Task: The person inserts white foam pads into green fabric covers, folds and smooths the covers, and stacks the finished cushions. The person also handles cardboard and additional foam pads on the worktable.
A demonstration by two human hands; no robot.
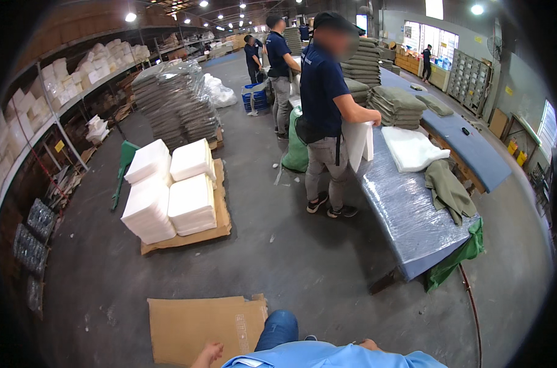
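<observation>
My left hand (213, 351) is low in the head view, in front of a flat brown cardboard sheet (192, 325). Its fingers look loosely curled, with nothing visible in them. Only the top of my right hand (369, 345) shows past my light blue shirt, and its fingers are hidden. My knee in blue jeans (280, 328) overlaps the sheet's right edge. Beyond it, white foam pads (192, 202) stand in several square stacks on a cardboard-covered base (224, 224). Neither hand reaches those stacks.
To the right, a co-worker (327, 92) handles a white pad (358, 144) at a plastic-wrapped table (389, 202). Green-grey cloth (450, 190) drapes over it. A hose (471, 300) crosses the floor. Shelves (64, 104) line the left; a wrapped cushion stack (174, 101) stands behind.
</observation>
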